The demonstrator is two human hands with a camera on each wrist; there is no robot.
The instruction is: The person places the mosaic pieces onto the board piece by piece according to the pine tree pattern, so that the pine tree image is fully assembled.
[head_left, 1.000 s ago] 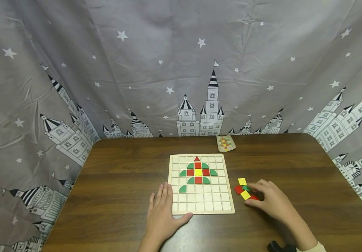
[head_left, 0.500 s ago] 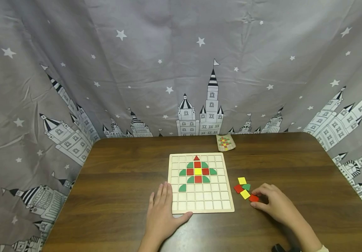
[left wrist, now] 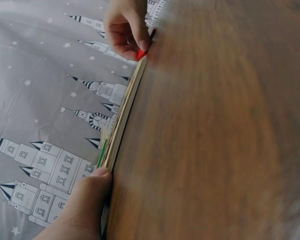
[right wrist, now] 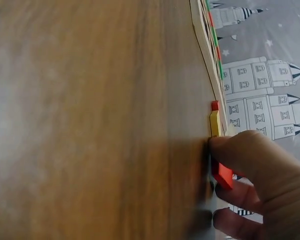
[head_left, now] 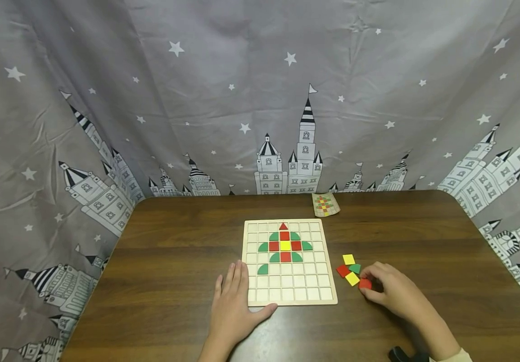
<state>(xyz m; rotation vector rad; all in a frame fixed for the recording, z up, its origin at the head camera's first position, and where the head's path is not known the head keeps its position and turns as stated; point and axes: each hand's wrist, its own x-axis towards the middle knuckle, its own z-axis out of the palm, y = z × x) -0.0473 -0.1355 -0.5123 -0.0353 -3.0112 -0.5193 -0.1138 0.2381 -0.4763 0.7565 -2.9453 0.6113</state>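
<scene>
A wooden grid board (head_left: 305,281) lies on the table, bearing a tree-like pattern of red and yellow squares, green quarter-round tiles and a red triangle on top. My left hand (head_left: 230,311) rests along its left edge, fingers straight, thumb at the near edge. Right of the board, my right hand (head_left: 393,291) pinches a red tile (head_left: 365,283) between thumb and fingers; in the right wrist view that red tile (right wrist: 222,175) is tilted. Just left of those fingertips lie a green tile (head_left: 355,268), a red square (head_left: 343,271) and two yellow squares, one nearer (head_left: 352,279), one farther (head_left: 348,259).
A small paper card (head_left: 325,205) printed with a similar coloured pattern lies at the table's back edge. Behind the brown wooden table (head_left: 174,281) hangs a grey curtain (head_left: 214,70) with stars and castles. A black object (head_left: 400,355) shows by the right wrist.
My right hand has drawn back slightly to the right, off the green tile, and its fingers have closed on the red tile. The left hand and board stay put.
</scene>
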